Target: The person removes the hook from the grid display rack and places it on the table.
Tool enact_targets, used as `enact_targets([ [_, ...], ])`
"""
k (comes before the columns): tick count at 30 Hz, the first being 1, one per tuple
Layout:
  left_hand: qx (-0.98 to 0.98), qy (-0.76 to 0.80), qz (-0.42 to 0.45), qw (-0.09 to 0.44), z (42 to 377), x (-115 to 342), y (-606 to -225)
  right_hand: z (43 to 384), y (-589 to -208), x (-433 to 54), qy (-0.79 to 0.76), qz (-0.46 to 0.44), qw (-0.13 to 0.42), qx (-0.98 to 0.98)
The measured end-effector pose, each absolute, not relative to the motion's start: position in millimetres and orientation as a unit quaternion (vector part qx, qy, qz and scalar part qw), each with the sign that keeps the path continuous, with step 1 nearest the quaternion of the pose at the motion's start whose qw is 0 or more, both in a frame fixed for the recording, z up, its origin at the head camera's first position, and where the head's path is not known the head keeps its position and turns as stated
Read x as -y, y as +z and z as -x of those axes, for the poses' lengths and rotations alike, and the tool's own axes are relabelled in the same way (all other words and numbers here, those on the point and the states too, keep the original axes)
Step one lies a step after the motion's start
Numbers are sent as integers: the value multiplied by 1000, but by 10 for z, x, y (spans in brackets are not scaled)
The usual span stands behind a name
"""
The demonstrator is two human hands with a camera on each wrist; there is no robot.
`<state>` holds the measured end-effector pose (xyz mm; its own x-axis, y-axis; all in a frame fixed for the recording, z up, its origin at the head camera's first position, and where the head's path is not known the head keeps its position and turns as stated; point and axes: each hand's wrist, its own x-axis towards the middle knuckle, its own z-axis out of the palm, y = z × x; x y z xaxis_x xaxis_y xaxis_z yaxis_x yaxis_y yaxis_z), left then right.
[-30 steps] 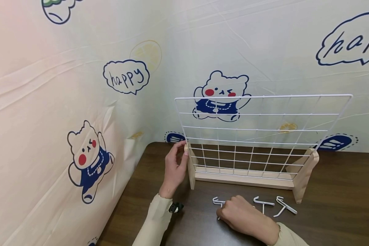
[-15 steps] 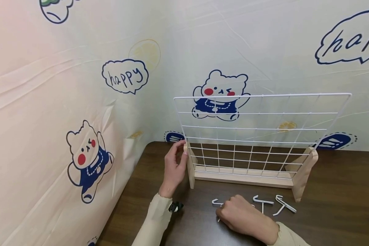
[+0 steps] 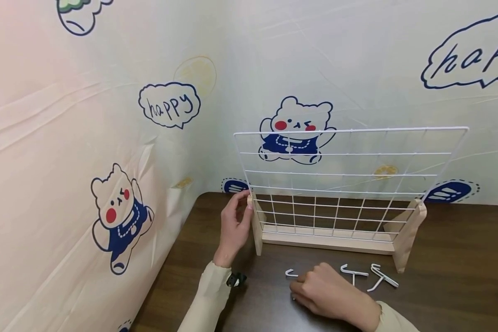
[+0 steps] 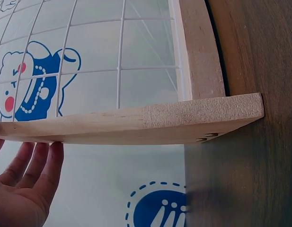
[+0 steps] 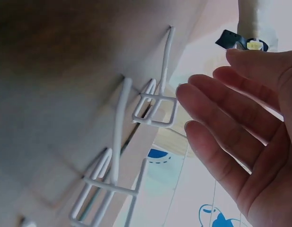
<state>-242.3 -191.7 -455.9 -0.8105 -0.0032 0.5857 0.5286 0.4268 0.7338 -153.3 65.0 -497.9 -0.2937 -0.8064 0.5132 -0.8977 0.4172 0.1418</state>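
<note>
My left hand (image 3: 235,223) grips the wooden side support (image 3: 255,226) at the left of a white wire grid rack (image 3: 336,184). In the left wrist view, my fingers (image 4: 51,165) lie against one face of this support (image 4: 160,123), and the thumb is at the picture's edge. My right hand (image 3: 328,290) is low over the table, its back covering most of one white wire hook (image 3: 290,273). Seen from the right wrist, the fingers (image 5: 207,109) are loosely bent with nothing visible between them. Their tips are right at a hook (image 5: 164,71) on the table.
Two more white hooks, a middle one (image 3: 354,273) and a right one (image 3: 383,277), lie right of my right hand, in front of the rack. The dark wooden table (image 3: 465,258) ends at a printed cloth backdrop (image 3: 216,152). A black watch (image 3: 236,279) is on my left wrist.
My right hand has shifted slightly left, covering more of the leftmost hook. The left hand stays at the support. The head view has shifted slightly.
</note>
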Motion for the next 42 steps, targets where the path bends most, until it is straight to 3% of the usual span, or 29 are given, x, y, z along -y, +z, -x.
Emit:
enact_targets([
  [10, 796, -512, 176, 272, 2424, 1903, -4540, 1478, -4968, -744, 93, -541, 290, 784],
  [18, 797, -515, 167, 269, 2424, 1907, -4539, 1439, -4950, -798, 123, -541, 275, 785],
  [25, 789, -511, 163, 300, 2396, 1981, -4575, 1439, -4957, -854, 149, -537, 274, 784],
  [36, 813, -448, 153, 339, 2104, 2008, -4670, 1353, -4989, -1014, 192, -506, 242, 805],
  [42, 812, -433, 161, 356, 1956, 1994, -4696, 1355, -4999, -1063, 184, -503, 271, 800],
])
